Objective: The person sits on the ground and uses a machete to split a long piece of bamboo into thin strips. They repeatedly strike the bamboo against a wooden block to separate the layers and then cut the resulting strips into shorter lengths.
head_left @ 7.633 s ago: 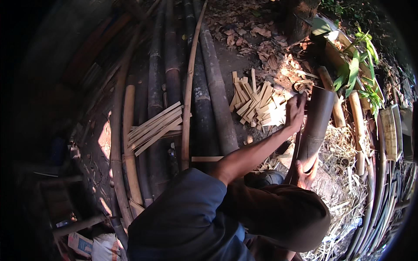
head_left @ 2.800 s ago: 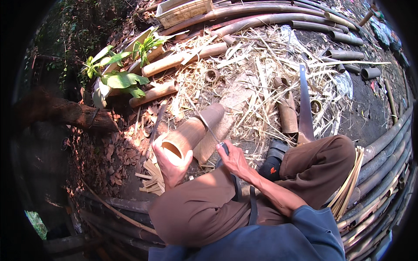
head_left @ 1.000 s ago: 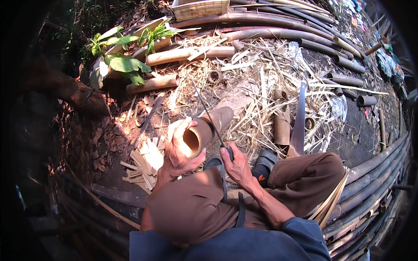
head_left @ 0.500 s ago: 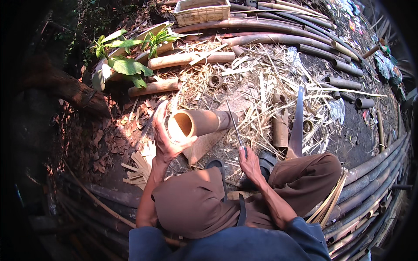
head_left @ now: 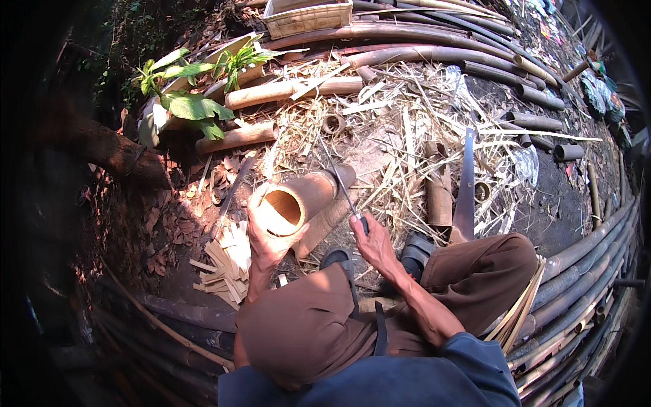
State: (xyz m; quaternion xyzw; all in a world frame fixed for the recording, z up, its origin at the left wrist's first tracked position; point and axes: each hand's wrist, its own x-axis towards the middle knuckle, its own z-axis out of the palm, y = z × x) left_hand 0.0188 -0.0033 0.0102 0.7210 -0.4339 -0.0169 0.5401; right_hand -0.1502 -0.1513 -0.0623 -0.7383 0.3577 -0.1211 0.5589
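Note:
A short, thick bamboo tube (head_left: 314,193) lies tilted before me, its pale open end toward my left hand (head_left: 264,230). The fingers and thumb of that hand curl around the rim and hold it. In my right hand (head_left: 375,245) is a long, narrow knife (head_left: 335,169) with a dark handle; its blade points up and to the left, across the tube's far part. I cannot tell whether the blade touches the bamboo. Beneath the tube shows a flat wooden block (head_left: 323,229). Split bamboo strips (head_left: 227,266) are heaped left of my knee.
A hand saw (head_left: 465,180) stands upright by my right knee, beside another bamboo tube (head_left: 439,193). Shavings (head_left: 407,146) cover the ground. Bamboo poles (head_left: 434,54) lie across the back, with a plastic crate (head_left: 308,19) behind; more poles (head_left: 576,271) are stacked at right.
My right hand has moved left and up, bringing the knife blade over the tube. The tube's open end has shifted slightly down and right; my left hand now closes around the rim.

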